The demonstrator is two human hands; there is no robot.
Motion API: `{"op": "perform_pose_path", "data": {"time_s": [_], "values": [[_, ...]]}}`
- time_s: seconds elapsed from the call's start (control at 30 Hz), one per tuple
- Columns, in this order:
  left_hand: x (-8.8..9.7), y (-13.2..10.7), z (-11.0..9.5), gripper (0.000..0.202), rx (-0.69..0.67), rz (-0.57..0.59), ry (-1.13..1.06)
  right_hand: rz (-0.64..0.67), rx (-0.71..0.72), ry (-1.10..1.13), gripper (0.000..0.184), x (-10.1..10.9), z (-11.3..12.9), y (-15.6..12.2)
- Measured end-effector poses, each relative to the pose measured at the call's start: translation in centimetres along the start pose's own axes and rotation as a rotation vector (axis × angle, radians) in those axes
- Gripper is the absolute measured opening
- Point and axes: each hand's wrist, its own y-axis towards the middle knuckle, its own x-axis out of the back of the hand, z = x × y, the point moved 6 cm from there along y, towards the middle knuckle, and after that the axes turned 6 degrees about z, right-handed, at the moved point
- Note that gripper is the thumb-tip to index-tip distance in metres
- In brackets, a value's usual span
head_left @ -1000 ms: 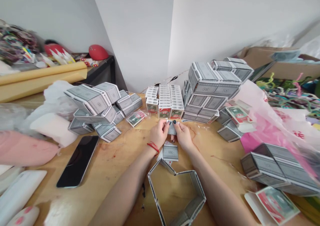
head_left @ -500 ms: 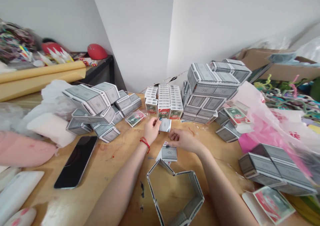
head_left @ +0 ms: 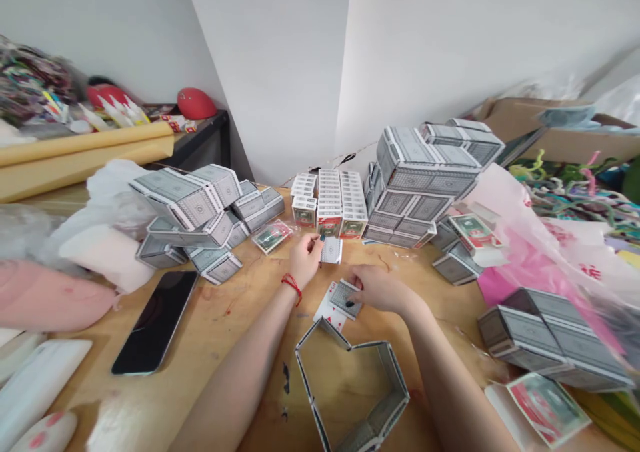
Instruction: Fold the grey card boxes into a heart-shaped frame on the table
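Note:
My left hand (head_left: 305, 257), with a red string at the wrist, is closed on a grey-patterned playing card (head_left: 331, 250) whose edges look folded. Lower and to the right, my right hand (head_left: 379, 288) pinches another grey-backed playing card (head_left: 343, 299) by its right side. Beneath that one lies a face-up playing card (head_left: 327, 306) with red diamonds, partly covered. Nearer to me, between my forearms, stands a heart-shaped ring of joined cards (head_left: 391, 372), open in the middle.
Rows of card boxes (head_left: 329, 202) stand at the back. Stacked folded-card blocks rise at the left (head_left: 200, 202) and right (head_left: 420, 172). A phone (head_left: 155, 322) lies on the left, an opened card box (head_left: 547, 409) at the lower right, and pink plastic bags (head_left: 545, 252) farther right.
My right hand has taken hold of the grey-backed card on the table and tilted it, showing more of the face-up card. My left hand still holds its card in nearly the same place.

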Motion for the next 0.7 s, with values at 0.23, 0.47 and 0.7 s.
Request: {"op": "perform_pose_path", "data": {"time_s": [0.23, 0.47, 0.7], "values": [[0.5, -0.4, -0.9, 0.021, -0.032, -0.033, 0.353, -0.256, -0.169, -0.110, 0.013, 2.5, -3.1, -0.1], [3.9, -0.5, -2.2, 0.017, -0.185, -0.334, 0.616, -0.463, -0.113, -0.080, 0.020, 3.1, -2.7, -0.2], [5.7, -0.3, -2.0, 0.019, -0.171, -0.350, 0.791, -0.455, 0.032, 0.264, 0.022, 2.6, -1.1, 0.1]]}}
